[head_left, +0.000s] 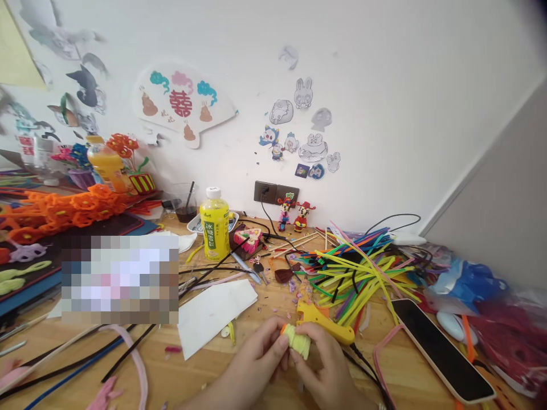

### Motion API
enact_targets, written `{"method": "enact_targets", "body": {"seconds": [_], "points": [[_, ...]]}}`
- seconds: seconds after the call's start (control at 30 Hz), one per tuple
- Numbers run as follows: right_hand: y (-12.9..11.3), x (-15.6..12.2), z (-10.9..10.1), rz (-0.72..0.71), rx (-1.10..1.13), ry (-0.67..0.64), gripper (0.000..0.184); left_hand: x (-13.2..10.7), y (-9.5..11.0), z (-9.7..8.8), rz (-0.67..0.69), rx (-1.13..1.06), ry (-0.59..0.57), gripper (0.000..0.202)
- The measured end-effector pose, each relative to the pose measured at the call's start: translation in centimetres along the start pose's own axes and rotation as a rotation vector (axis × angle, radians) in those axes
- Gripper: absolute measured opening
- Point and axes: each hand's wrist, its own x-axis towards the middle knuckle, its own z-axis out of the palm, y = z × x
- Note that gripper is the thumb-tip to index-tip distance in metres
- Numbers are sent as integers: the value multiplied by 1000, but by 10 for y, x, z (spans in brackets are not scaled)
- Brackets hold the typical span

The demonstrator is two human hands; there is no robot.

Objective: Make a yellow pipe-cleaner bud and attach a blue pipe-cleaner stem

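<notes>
Near the front middle of the table, my left hand (267, 350) and my right hand (322, 361) both grip a small pale-yellow roll of fuzzy pipe cleaner (299, 343). A bit of orange shows at its upper left end, by the left fingertips. Thumbs and fingers of both hands are closed round the roll, covering parts of its sides. Just behind the right hand lies a yellow hot glue gun (327, 323), its cord running toward the front. A folded white paper (217, 316) rests to the left of the hands.
A heap of coloured pipe cleaners (359, 265) lies behind on the right. A phone (444, 353) and plastic bags (508, 330) are farther right. A yellow drink bottle (215, 228) and a cup of dark drink (186, 210) stand at the back. Orange fuzzy flowers (68, 210) fill the left.
</notes>
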Motion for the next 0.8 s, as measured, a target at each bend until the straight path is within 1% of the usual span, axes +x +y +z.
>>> {"method": "enact_targets", "body": {"seconds": [0.13,0.23,0.43,0.53,0.7,0.8], "points": [[0,1,-1,10,23,-17,16,1,1,0,-9,4,1,42],[0,0,-1,18,26,-20,14,1,0,0,9,15,-10,40],[-1,-4,-2,5,-22,34,17,-2,4,1,30,6,-44,41],[0,-5,-2,-10,-42,41,15,-2,4,1,27,5,-48,40],[-1,-3,-2,-5,-25,33,15,-2,-1,-1,37,21,-49,38],[-2,-1,-3,-7,-16,15,15,-2,1,-1,32,29,-55,39]]}}
